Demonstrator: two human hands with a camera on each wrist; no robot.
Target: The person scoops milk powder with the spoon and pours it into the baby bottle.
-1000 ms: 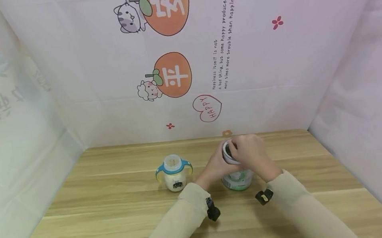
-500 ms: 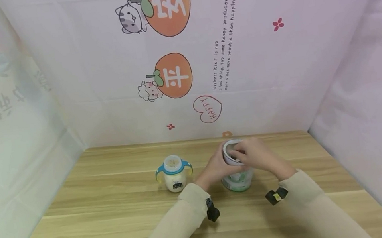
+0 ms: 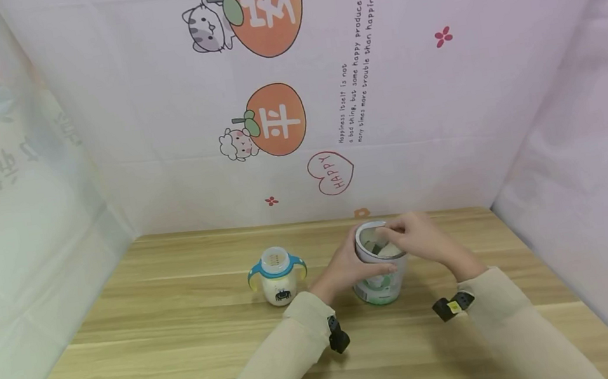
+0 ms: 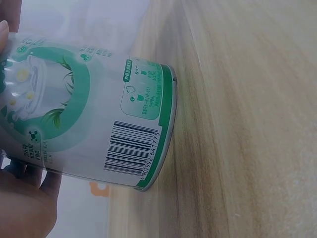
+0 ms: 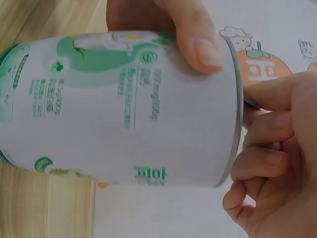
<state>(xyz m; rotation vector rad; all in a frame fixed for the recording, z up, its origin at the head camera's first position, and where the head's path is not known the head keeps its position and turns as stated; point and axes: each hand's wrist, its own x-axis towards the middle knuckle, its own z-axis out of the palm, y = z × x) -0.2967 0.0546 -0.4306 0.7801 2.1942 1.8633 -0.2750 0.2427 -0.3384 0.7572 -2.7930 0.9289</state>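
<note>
My left hand [image 3: 343, 267] grips the upper side of a white-and-green milk powder can [image 3: 382, 291], its thumb across the front. The can stands on the table, and its mouth faces up. Inside, a pale area and a dark greenish patch show. My right hand [image 3: 423, 239] is over the right part of the rim, fingers curled. In the right wrist view its thumb and finger pinch a thin dark piece [image 5: 251, 102] at the can's rim; most of it is hidden, so I cannot tell its kind.
A child's cup [image 3: 281, 292] with blue handles and a clear neck stands left of the can. The wooden table [image 3: 188, 358] is bounded by a printed white cloth [image 3: 406, 176] at the back and cloth at both sides.
My right hand has moved rightward across the can's mouth, uncovering more of the inside. My left hand, the can and the cup have stayed in place.
</note>
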